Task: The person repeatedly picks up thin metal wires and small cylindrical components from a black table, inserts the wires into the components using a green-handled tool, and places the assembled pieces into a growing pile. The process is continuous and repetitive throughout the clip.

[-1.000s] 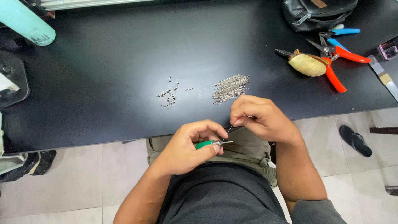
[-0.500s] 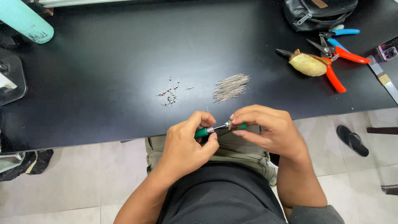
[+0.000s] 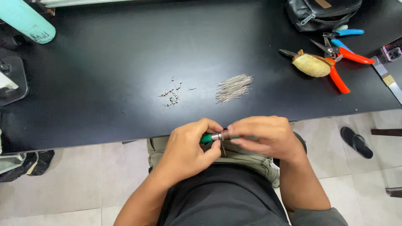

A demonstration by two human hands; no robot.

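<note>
Below table edge, both hands (image 3: 234, 140) pinch green-handled tool (image 3: 213, 137).

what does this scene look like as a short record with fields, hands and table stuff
left hand: grips a small green-handled tool by its metal collar
right hand: holds the tool's other end, a thin pin hanging below
table: black table
near hands: bundle of thin metal pins; scatter of tiny metal pieces
far right: orange-handled pliers, blue-handled pliers, black bag
</note>
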